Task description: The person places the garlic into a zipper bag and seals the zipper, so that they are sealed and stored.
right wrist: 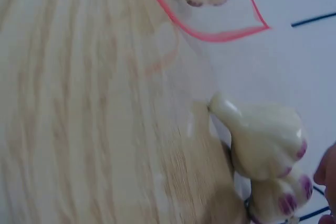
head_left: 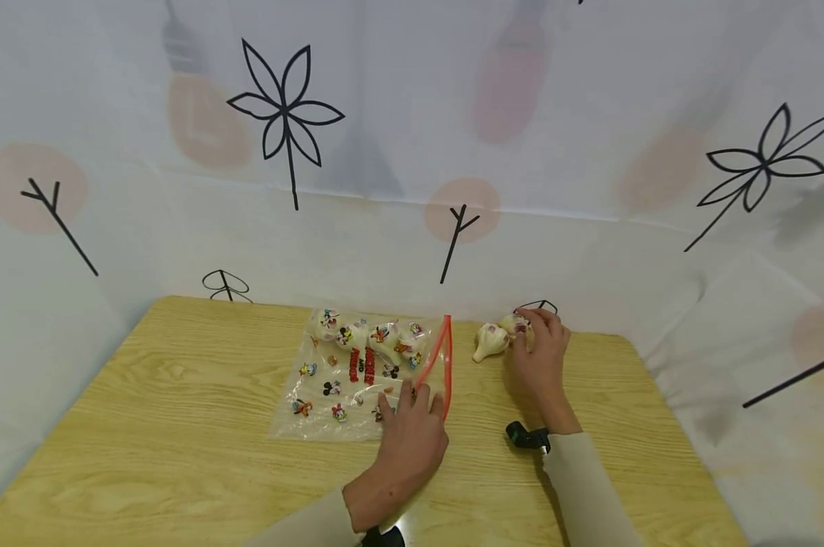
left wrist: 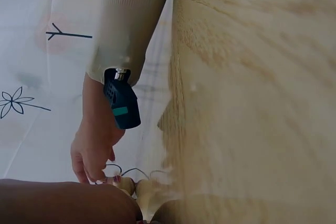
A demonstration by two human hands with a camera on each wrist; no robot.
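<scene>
A clear zip bag (head_left: 295, 422) printed with cartoon figures lies on the table, several garlic bulbs (head_left: 384, 339) inside near its far side. Its red-edged mouth (head_left: 449, 357) faces right and gapes. My left hand (head_left: 412, 441) rests on the bag's near right part, fingers spread, by the mouth. To the right of the bag, two loose garlic bulbs (head_left: 490, 341) lie side by side. My right hand (head_left: 543, 361) reaches over the farther garlic bulb (right wrist: 281, 198), fingers loosely bent around it; in the right wrist view a fingertip (right wrist: 328, 174) shows just beside this bulb.
The wooden table (head_left: 179, 395) ends at the back against a white cloth (head_left: 384, 251) with printed plants. A dark wrist-worn device (head_left: 526, 436) sticks out from the right sleeve, low over the table.
</scene>
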